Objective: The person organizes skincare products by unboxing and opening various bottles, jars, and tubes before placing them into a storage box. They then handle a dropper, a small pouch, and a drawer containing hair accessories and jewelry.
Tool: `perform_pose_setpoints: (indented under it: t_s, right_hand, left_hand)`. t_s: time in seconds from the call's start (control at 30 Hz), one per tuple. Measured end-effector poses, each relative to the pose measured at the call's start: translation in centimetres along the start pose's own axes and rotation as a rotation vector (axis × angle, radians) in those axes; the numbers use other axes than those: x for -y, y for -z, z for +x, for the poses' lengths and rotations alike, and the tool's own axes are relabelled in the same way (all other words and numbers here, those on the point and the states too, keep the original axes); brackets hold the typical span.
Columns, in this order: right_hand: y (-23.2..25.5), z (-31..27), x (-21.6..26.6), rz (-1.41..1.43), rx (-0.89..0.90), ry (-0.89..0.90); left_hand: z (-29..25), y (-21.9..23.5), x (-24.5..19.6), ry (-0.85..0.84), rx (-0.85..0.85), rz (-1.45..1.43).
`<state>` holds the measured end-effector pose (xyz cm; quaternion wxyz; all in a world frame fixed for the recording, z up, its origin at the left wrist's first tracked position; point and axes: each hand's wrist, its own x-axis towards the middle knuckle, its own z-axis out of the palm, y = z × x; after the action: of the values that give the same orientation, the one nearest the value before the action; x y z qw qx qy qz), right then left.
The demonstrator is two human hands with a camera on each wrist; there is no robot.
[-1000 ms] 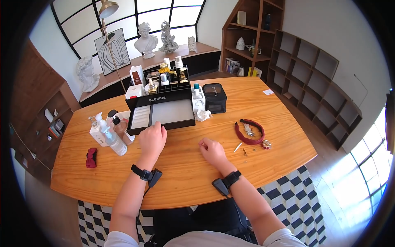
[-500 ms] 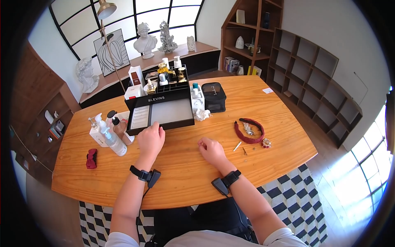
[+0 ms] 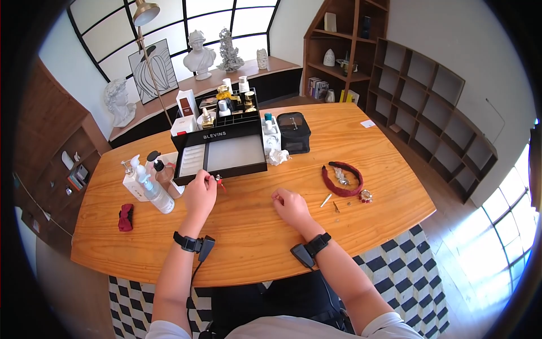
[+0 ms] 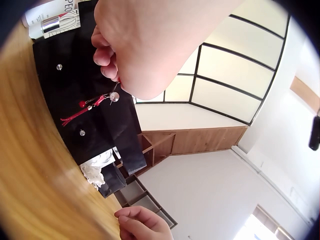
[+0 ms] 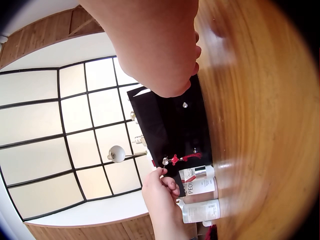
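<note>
My left hand (image 3: 200,193) is just in front of the open drawer (image 3: 234,155) of a black cosmetics organizer (image 3: 183,141). Between its thumb and curled fingers it pinches a red tassel charm (image 4: 100,100). The charm has a clear round bead and a dark cord or chain, and dangles before the drawer's black front in both wrist views. My right hand (image 3: 292,206) rests by the table's middle, fingers loosely curled and holding nothing. Inside the drawer are a pale ring-roll section on the left and a flat grey compartment on the right.
Pump bottles (image 3: 158,195) and a dark red bow (image 3: 126,217) lie left. A black mesh case (image 3: 294,134) and crumpled tissue (image 3: 278,157) sit right of the organizer. Further right are a red headband (image 3: 326,183), a jewelled flower piece (image 3: 366,196) and small hair clips.
My left hand has drawn back from the drawer's front edge and shifted slightly left; the red tassel charm now shows hanging from its fingers. My right hand stays put.
</note>
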<state>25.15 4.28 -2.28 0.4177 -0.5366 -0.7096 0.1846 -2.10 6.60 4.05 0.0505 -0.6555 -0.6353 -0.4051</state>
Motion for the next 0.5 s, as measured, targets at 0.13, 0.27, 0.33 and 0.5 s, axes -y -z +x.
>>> perform_pose_setpoints:
  t_s: [0.13,0.27,0.33,0.5]
  right_hand:
    - [0.0,0.0,0.2,0.003,0.008,0.005]
    - [-0.1,0.0,0.1,-0.012,0.009,0.006]
    - [-0.1,0.0,0.0,-0.015,0.01,-0.002]
    - [-0.2,0.1,-0.2,-0.011,0.008,0.007]
  left_hand:
    - [-1.3,-0.5,1.7,0.012,0.06,-0.048]
    - [-2.8,-0.3,1.0,0.042,0.151,-0.091]
    - [-3.3,-0.5,0.5,0.056,0.183,-0.111]
    - [-3.7,-0.2,-0.6,0.018,0.19,-0.09]
